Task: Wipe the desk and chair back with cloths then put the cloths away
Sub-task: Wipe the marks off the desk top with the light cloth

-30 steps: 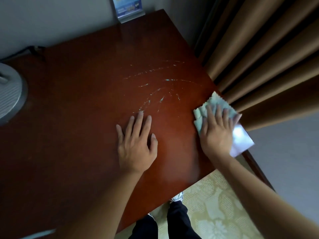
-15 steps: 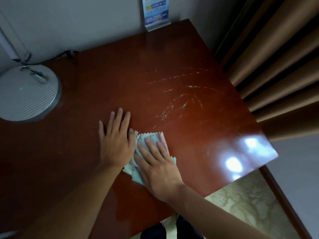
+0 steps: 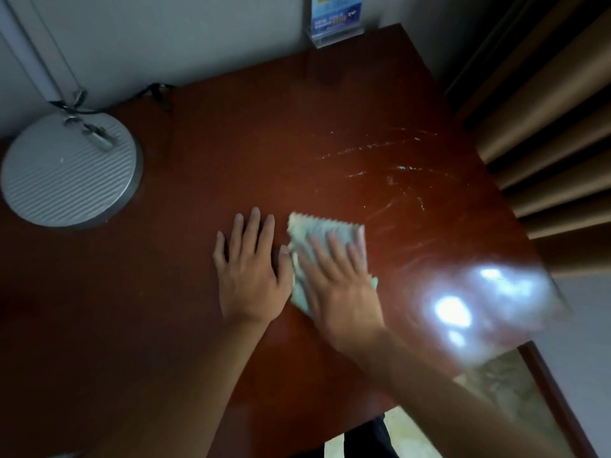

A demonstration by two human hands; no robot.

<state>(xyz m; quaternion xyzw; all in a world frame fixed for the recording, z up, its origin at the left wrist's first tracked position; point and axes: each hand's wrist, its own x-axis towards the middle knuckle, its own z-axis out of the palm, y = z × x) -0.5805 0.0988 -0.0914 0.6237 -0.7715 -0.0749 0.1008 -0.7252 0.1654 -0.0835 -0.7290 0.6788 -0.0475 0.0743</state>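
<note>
A dark red wooden desk (image 3: 231, 143) fills most of the view. My right hand (image 3: 337, 285) lies flat on a pale green cloth (image 3: 310, 231) with a zigzag edge, pressing it against the desk near the middle; the hand is motion-blurred. My left hand (image 3: 251, 272) rests flat on the bare desk just left of the cloth, fingers spread, its thumb touching the cloth's edge. Whitish streaks (image 3: 390, 173) mark the wood beyond the cloth, toward the right. No chair is in view.
A round silver lamp base (image 3: 66, 173) with a cable stands at the desk's left. A blue card in a clear stand (image 3: 334, 21) sits at the back edge by the wall. Brown curtains (image 3: 545, 127) hang along the right side. Glare spots (image 3: 463, 299) shine near the front right corner.
My right hand slid the cloth from the desk's right edge to the middle beside my left hand, then a little rightward. The left hand stayed flat on the desk.
</note>
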